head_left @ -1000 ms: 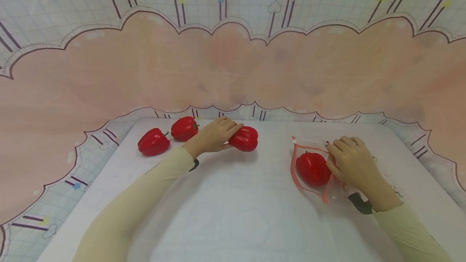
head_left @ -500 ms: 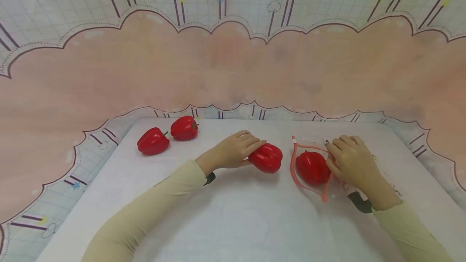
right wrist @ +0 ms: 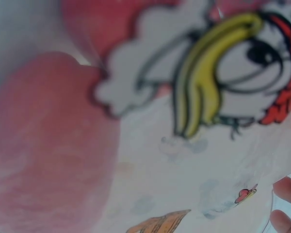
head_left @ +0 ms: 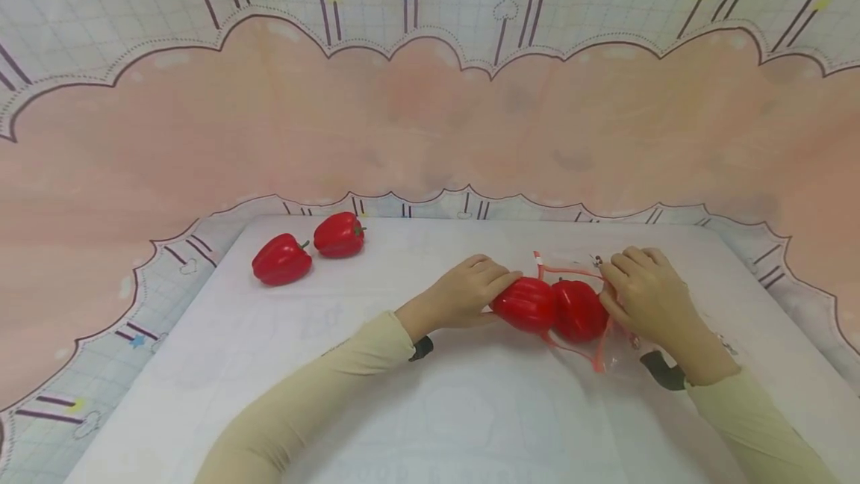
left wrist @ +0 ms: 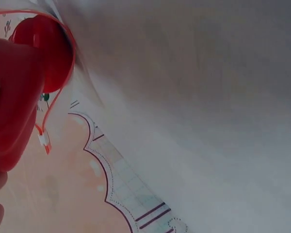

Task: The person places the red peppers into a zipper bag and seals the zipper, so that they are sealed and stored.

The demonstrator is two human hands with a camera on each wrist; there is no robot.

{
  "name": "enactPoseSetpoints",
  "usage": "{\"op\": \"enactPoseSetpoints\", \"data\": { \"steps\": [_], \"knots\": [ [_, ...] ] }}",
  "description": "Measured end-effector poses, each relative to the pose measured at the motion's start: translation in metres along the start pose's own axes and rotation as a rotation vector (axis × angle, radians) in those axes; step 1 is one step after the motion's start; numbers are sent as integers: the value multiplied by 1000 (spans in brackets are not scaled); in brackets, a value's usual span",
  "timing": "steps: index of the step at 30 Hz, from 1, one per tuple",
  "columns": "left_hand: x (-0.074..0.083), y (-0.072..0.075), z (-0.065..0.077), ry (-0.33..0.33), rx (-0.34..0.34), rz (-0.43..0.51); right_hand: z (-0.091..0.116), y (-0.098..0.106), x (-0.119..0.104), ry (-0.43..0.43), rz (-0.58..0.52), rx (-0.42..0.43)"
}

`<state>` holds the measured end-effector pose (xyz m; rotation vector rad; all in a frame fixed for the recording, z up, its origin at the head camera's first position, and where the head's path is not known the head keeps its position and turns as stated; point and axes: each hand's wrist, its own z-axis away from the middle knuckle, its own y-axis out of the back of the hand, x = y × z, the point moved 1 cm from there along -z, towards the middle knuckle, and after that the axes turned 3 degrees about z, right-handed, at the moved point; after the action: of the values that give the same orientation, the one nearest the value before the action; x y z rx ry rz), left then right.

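My left hand [head_left: 470,291] grips a red bell pepper [head_left: 525,305] at the mouth of a clear zip bag, whose edge is an orange-red zip strip [head_left: 596,358]. Another bell pepper [head_left: 579,311] lies inside that mouth, and the two overlap in the head view. My right hand [head_left: 648,293] pinches the bag's upper side and holds the mouth apart. In the left wrist view the held pepper [left wrist: 12,102] stands before the zip loop, the bagged one [left wrist: 51,53] behind it. Printed cartoon film [right wrist: 223,68] of the bag fills much of the right wrist view.
Two more red bell peppers, one nearer [head_left: 282,260] and one farther [head_left: 340,235], lie at the back left of the white table [head_left: 416,409]. A patterned peach and white cloth [head_left: 403,125] hangs behind the table and along its sides.
My left hand has carried its bell pepper right and toward me, from mid-table to the bag's mouth. My right hand keeps its hold on the bag, nearly still.
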<state>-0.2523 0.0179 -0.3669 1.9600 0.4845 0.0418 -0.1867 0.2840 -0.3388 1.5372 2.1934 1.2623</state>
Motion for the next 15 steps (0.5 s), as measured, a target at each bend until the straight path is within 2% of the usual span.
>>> {"op": "enactPoseSetpoints", "data": {
  "steps": [7,15],
  "knots": [
    [7,-7,-8,35,-80,2,-6,1,-3,23,-11,13],
    [8,-10,-14,52,-102,19,-10,4,-5,38,-4,20]
  ]
}}
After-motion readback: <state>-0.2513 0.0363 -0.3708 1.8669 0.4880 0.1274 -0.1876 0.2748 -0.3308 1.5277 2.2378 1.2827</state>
